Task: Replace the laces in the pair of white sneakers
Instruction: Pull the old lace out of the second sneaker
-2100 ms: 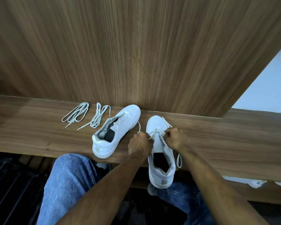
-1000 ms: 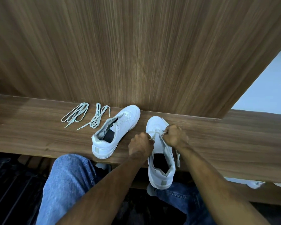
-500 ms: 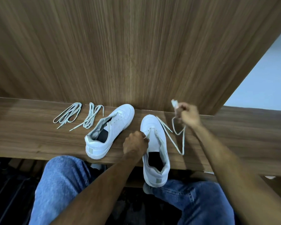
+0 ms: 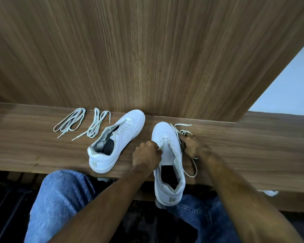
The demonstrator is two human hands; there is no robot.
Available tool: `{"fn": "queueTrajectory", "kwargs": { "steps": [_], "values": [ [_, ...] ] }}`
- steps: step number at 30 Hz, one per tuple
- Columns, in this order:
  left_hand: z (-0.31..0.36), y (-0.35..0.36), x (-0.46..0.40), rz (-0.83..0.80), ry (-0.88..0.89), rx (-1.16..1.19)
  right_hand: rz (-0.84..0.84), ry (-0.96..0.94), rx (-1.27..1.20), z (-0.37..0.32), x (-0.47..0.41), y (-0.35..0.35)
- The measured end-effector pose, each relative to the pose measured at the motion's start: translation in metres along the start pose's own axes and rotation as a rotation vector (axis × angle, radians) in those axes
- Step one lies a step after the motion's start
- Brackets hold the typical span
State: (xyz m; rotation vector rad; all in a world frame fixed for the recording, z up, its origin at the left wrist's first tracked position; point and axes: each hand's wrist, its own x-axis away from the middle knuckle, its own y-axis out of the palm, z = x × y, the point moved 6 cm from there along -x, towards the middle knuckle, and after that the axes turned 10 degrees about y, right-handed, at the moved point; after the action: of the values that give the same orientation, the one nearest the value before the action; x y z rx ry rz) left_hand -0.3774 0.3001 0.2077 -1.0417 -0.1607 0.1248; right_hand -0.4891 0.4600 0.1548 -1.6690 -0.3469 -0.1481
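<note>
Two white sneakers lie on a wooden ledge (image 4: 253,155). The left sneaker (image 4: 123,137) has empty eyelets and points up and to the right. The right sneaker (image 4: 167,137) points at the wall, its heel hanging over the ledge's front edge. My left hand (image 4: 146,156) grips the right sneaker's left eyelet edge with curled fingers. My right hand (image 4: 194,146), blurred, sits against the shoe's right side and holds its pale lace (image 4: 182,128). The lace trails loose beyond the toe and loops below my wrist.
Two loose bundled laces (image 4: 70,123) (image 4: 96,126) lie left of the sneakers. A tall wood panel (image 4: 147,58) rises right behind the ledge. My knees in blue jeans (image 4: 60,199) are under the front edge. A white object (image 4: 270,192) shows below the ledge at right.
My right hand, which had pulled the lace up and away to the right, has come back down to the right sneaker's side. The left hand stays on the shoe.
</note>
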Motion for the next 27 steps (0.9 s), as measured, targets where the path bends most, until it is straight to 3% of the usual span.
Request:
{"fn": "queueTrajectory", "kwargs": {
  "steps": [8,13,17,20,23,25,27],
  "values": [
    [0.001,0.002,-0.003,0.001,-0.017,-0.013,0.214,-0.032,0.260,-0.011,0.028,-0.010],
    [0.002,0.002,-0.006,-0.007,-0.025,-0.030,0.169,-0.058,0.294,-0.003,0.043,-0.011],
    [0.013,-0.005,-0.012,-0.001,0.023,-0.053,0.139,0.169,-0.329,0.042,0.042,-0.035],
    [0.054,-0.022,-0.016,0.142,0.273,0.032,0.082,0.070,-0.703,0.055,0.061,-0.077],
    [0.128,-0.015,-0.012,-0.102,0.607,0.384,0.083,-0.080,-0.910,0.064,0.098,-0.127],
    [0.172,-0.003,-0.006,-0.270,0.690,0.601,0.162,-0.104,-1.003,0.083,0.121,-0.158],
    [0.207,0.004,-0.002,-0.305,0.733,0.721,0.233,-0.082,-1.096,0.107,0.136,-0.175]
  ]
}}
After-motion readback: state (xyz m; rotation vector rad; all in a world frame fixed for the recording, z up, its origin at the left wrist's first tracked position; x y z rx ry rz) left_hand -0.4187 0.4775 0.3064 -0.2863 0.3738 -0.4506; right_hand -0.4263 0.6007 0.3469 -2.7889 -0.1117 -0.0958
